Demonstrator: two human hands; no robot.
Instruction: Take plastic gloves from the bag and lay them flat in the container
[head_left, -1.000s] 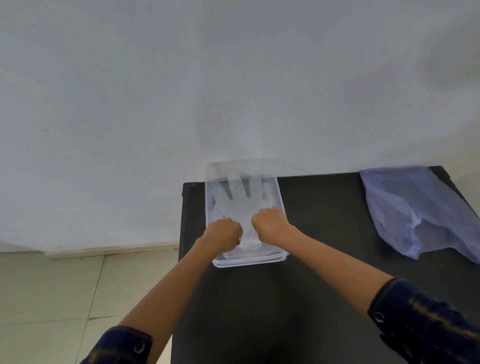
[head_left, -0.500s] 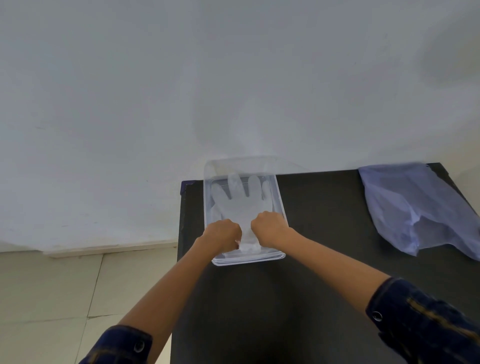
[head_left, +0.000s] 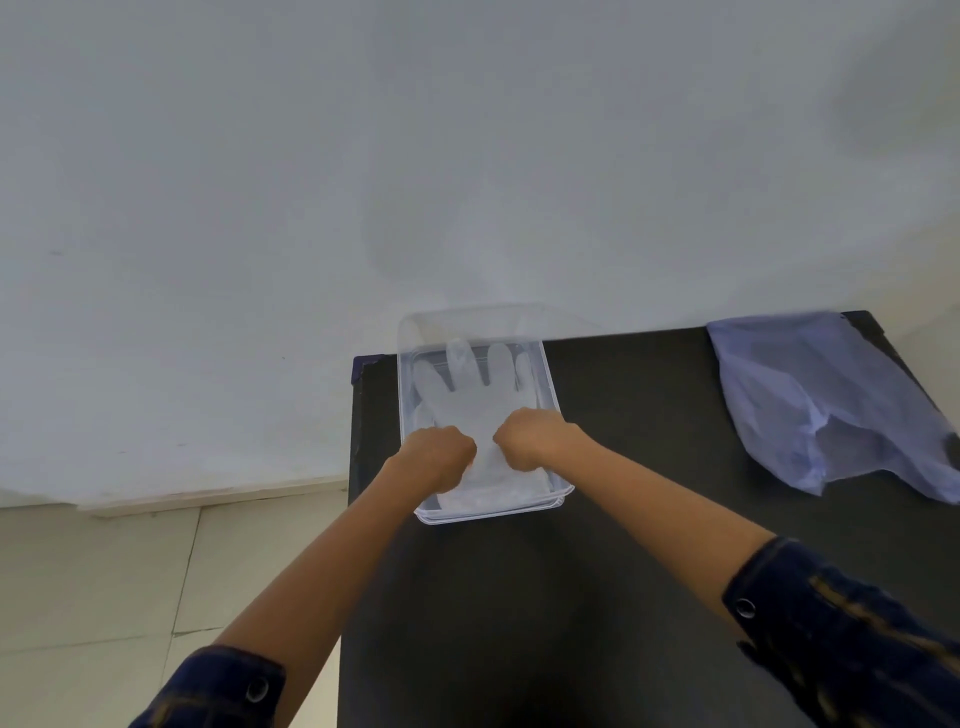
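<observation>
A clear plastic container (head_left: 555, 395) stands at the far left of the black table. Inside it a translucent plastic glove (head_left: 470, 387) lies spread out, fingers pointing away from me. My left hand (head_left: 435, 458) and my right hand (head_left: 530, 439) are both inside the container, fingers curled down onto the glove's cuff end, knuckles up. The fingertips are hidden beneath the hands. A crumpled bluish plastic bag (head_left: 810, 400) lies at the table's far right, apart from both hands.
The black table (head_left: 597, 597) ends just left of the container, with a tiled floor (head_left: 104, 571) below. A white wall rises right behind the table.
Both hands have slid slightly toward me along the glove, and more of the glove's palm shows beyond them. The bag has not moved.
</observation>
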